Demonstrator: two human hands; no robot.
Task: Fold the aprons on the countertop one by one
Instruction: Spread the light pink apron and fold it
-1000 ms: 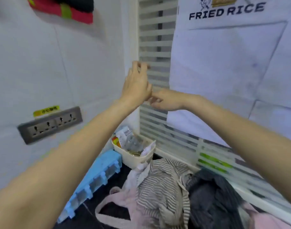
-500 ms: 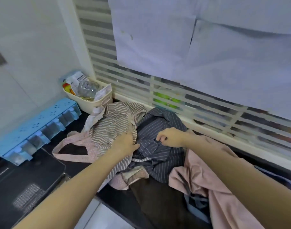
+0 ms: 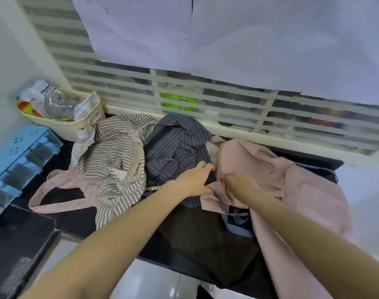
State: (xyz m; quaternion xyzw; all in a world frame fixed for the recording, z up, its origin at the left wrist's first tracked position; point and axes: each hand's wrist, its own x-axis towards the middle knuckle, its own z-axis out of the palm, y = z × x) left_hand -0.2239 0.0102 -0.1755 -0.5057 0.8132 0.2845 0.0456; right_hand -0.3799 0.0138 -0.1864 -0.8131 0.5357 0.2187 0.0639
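A heap of aprons lies on the black countertop (image 3: 72, 221). At the left is a beige striped apron (image 3: 115, 156) with pink dotted straps. A dark grey pinstriped apron (image 3: 175, 143) sits in the middle, and a plain pink apron (image 3: 292, 190) spreads to the right and hangs over the front edge. My left hand (image 3: 195, 180) rests on the dark apron, fingers fairly straight, fingertips at the pink apron's edge. Just right of it, my right hand (image 3: 238, 182) grips a bunched fold of the pink apron, its fingers buried in the cloth.
A cream basket (image 3: 83, 124) of packets stands in the back left corner. A blue plastic rack (image 3: 16, 160) lines the left wall. A slatted white window grille (image 3: 227, 98) runs behind the heap. Dark brown cloth (image 3: 205, 244) lies at the front edge, with a black appliance (image 3: 18, 244) lower left.
Both hands came down from in front of the window onto the heap, then shifted right from the striped aprons to the pink apron's edge. The view tilted down.
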